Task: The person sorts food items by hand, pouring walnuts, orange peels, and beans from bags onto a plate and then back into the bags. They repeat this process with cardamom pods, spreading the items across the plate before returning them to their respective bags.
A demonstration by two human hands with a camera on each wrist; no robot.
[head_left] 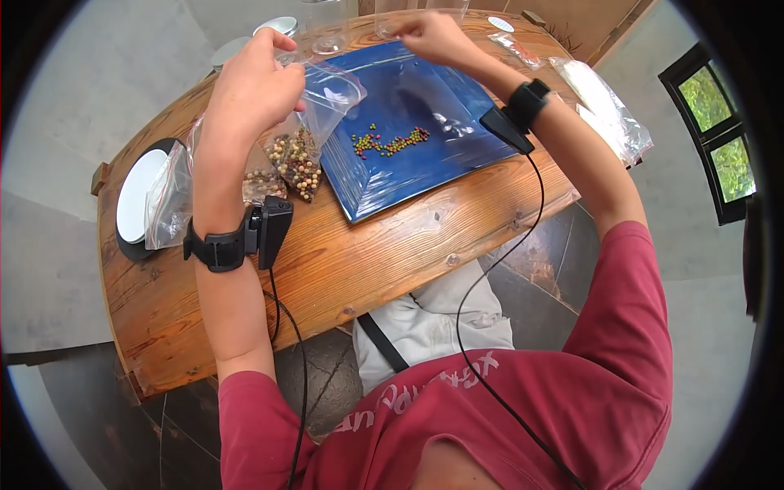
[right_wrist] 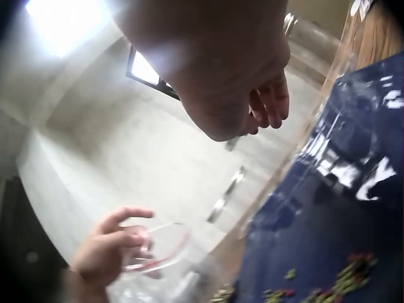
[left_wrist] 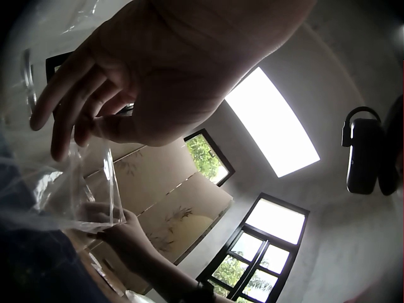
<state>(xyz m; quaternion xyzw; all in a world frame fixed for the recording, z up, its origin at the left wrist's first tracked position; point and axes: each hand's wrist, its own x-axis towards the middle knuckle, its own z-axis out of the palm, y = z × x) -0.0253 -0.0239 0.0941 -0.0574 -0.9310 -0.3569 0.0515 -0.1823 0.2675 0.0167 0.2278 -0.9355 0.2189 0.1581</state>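
In the head view my left hand (head_left: 255, 88) pinches the top of a clear plastic bag (head_left: 328, 102), its mouth spread towards the tray. Mixed light and dark grains lie in the bag's bottom. The left wrist view shows thumb and fingers on the thin film (left_wrist: 95, 189). My right hand (head_left: 434, 39) is over the far edge of the blue tray (head_left: 384, 184), by the glass jars, fingers curled; no object shows in it. Small green and red grains (head_left: 398, 145) lie scattered on the tray. In the right wrist view the right fingertips (right_wrist: 265, 110) are partly hidden.
Glass jars (head_left: 325, 37) stand along the table's far side, with a lid (head_left: 278, 26) near them. On the left are a white plate (head_left: 140, 196) and another bag of grains (head_left: 263, 186). Plastic packets (head_left: 600, 102) lie at the right.
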